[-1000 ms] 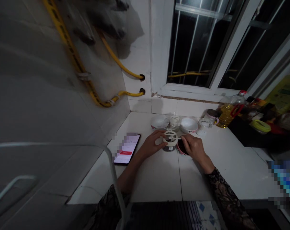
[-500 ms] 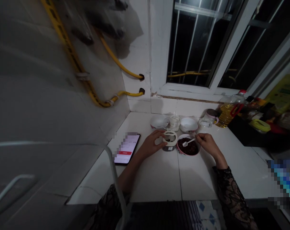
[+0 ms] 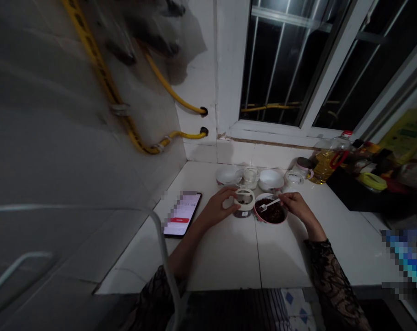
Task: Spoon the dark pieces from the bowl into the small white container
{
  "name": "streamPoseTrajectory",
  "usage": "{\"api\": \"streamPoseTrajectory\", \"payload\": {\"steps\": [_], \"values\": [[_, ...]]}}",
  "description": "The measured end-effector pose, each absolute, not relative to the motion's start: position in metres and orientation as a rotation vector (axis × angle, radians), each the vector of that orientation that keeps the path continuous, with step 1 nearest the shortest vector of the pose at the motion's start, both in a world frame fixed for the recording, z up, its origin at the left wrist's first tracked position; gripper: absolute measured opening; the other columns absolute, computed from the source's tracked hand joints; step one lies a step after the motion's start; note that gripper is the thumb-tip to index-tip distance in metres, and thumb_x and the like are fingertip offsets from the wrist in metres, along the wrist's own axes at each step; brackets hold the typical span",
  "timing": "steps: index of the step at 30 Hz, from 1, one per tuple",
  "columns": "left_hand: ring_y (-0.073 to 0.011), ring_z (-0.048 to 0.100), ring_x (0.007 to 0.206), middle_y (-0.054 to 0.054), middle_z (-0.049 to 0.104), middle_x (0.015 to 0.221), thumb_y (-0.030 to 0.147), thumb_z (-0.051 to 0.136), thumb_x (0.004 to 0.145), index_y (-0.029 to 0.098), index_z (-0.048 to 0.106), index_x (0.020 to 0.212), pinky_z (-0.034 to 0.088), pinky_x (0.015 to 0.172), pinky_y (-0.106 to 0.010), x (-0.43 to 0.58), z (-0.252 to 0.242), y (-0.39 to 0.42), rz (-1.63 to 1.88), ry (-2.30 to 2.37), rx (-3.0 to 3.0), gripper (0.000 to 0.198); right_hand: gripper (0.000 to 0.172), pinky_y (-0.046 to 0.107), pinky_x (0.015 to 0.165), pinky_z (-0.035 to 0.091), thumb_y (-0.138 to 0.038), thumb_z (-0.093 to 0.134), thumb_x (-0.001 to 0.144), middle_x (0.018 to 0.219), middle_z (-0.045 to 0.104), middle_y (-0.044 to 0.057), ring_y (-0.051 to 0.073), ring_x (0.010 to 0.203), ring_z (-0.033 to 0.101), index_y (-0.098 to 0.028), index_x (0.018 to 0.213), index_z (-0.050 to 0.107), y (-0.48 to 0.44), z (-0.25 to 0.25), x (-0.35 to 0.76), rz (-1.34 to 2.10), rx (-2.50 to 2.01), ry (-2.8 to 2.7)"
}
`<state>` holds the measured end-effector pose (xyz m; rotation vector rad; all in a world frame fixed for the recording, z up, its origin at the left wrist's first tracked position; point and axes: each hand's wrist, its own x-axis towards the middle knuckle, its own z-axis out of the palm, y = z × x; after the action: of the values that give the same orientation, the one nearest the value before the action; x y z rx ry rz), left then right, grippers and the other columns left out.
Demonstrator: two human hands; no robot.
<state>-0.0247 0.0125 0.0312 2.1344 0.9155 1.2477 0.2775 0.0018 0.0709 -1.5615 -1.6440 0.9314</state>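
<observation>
My left hand [image 3: 219, 205] grips a small clear jar [image 3: 243, 213] with a white rim, its thumb and fingers on either side of the top. Some dark contents show inside it. Right beside the jar stands a bowl [image 3: 271, 222] with a pink rim, filled with dark red beans or grains [image 3: 273, 212]. Between the thumb and fingers of my right hand [image 3: 295, 204] is the handle of a small white spoon [image 3: 269, 204]. The spoon's head is over the bowl's contents; whether it touches them I cannot tell.
Behind stand two white bowls [image 3: 271, 179] [image 3: 227, 176], a clear jar [image 3: 250, 176] and another jar [image 3: 293, 179]. A phone [image 3: 183, 215] lies at left. An oil bottle [image 3: 324, 165] and a black box [image 3: 349, 191] are at right. A white metal rail [image 3: 163, 243] crosses the near left.
The spoon's head has shifted slightly left over the bowl, and my right hand has moved a little left with it. My left hand stays on the jar.
</observation>
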Motion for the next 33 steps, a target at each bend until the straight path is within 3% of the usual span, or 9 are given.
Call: {"api": "streamPoseTrajectory", "payload": {"steps": [13, 25, 29, 33], "values": [[-0.0255, 0.064, 0.117, -0.011, 0.068, 0.124, 0.035, 0.071, 0.084, 0.022, 0.065, 0.093, 0.050, 0.103, -0.044, -0.025, 0.027, 0.014, 1.264, 0.907, 2.131, 0.017, 0.050, 0.024, 0.040, 0.017, -0.068, 0.060, 0.071, 0.039, 0.038, -0.006, 0.007, 0.038, 0.029, -0.019, 0.057, 0.057, 0.003, 0.069, 0.287, 1.035, -1.561, -1.626], [-0.0251, 0.065, 0.116, -0.011, 0.068, 0.124, 0.035, 0.071, 0.084, 0.021, 0.065, 0.092, 0.051, 0.102, -0.043, -0.024, 0.028, 0.015, 1.254, 0.914, 2.140, 0.017, 0.053, 0.025, 0.039, 0.015, -0.073, 0.058, 0.070, 0.042, 0.034, -0.007, 0.007, 0.037, 0.023, -0.023, 0.057, 0.050, 0.002, 0.075, 0.274, 0.988, -1.470, -1.429], [-0.0254, 0.064, 0.117, -0.012, 0.067, 0.125, 0.034, 0.071, 0.085, 0.020, 0.065, 0.092, 0.050, 0.102, -0.043, -0.025, 0.027, 0.015, 1.256, 0.906, 2.141, 0.017, 0.058, 0.026, 0.043, 0.024, -0.077, 0.049, 0.078, 0.046, 0.036, -0.005, 0.010, 0.043, 0.030, -0.023, 0.059, 0.047, -0.006, 0.075, 0.247, 0.718, -1.404, -1.416], [-0.0256, 0.065, 0.117, -0.011, 0.067, 0.125, 0.034, 0.071, 0.084, 0.021, 0.065, 0.095, 0.051, 0.101, -0.043, -0.025, 0.027, 0.015, 1.257, 0.906, 2.143, 0.018, 0.052, 0.027, 0.056, 0.036, -0.063, 0.037, 0.095, 0.058, 0.052, 0.001, 0.015, 0.057, 0.047, -0.023, 0.064, 0.050, -0.019, 0.072, 0.222, 0.247, -1.352, -1.708]]}}
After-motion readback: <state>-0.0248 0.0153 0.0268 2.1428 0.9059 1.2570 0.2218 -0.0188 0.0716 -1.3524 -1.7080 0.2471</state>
